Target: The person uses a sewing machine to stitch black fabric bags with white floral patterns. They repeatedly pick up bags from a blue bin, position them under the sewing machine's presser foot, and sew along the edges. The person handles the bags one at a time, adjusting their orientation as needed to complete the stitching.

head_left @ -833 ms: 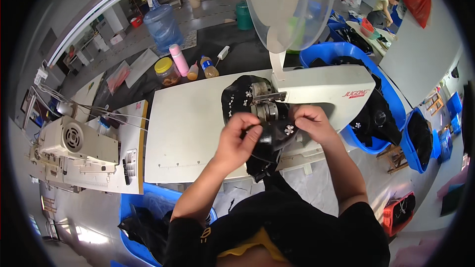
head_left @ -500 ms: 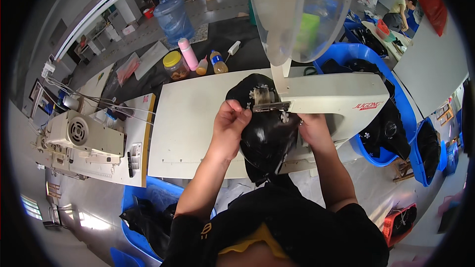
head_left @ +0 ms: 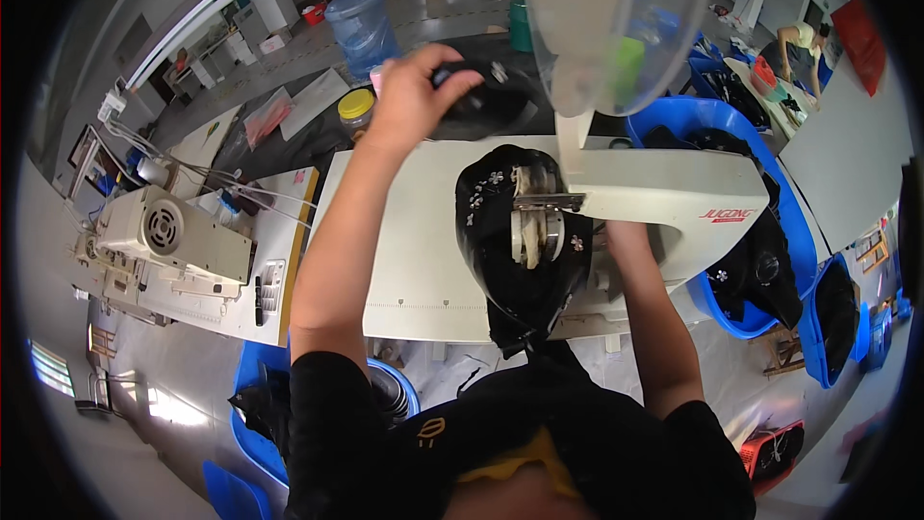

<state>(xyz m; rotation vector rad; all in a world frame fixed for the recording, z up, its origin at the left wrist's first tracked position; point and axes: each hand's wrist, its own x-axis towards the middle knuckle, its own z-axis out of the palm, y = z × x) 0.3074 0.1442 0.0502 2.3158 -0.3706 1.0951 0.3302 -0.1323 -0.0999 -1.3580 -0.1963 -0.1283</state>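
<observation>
My left hand (head_left: 416, 96) is raised over the far edge of the white machine table, its fingers closed on a black piece with small white flower ornaments (head_left: 493, 101), blurred by motion. A second black piece with white flowers (head_left: 481, 231) lies rounded, cap-like, around the working head of the white machine (head_left: 664, 178). A metal bar and round parts of that head show above the black material. My right hand (head_left: 626, 236) reaches under the machine's arm, right of this piece; its fingers are hidden.
A clear plastic hopper (head_left: 616, 29) rises above the machine. Blue tubs (head_left: 804, 221) with black pieces stand at right, another blue tub (head_left: 252, 351) at lower left. A yellow-lidded jar (head_left: 356, 104) and a water bottle (head_left: 361, 34) stand behind; another machine (head_left: 173, 231) is left. A person (head_left: 799, 43) works far right.
My left hand has left the machine head and swung up and away to the far left, now with a black flowered piece. My right hand has gone further under the arm.
</observation>
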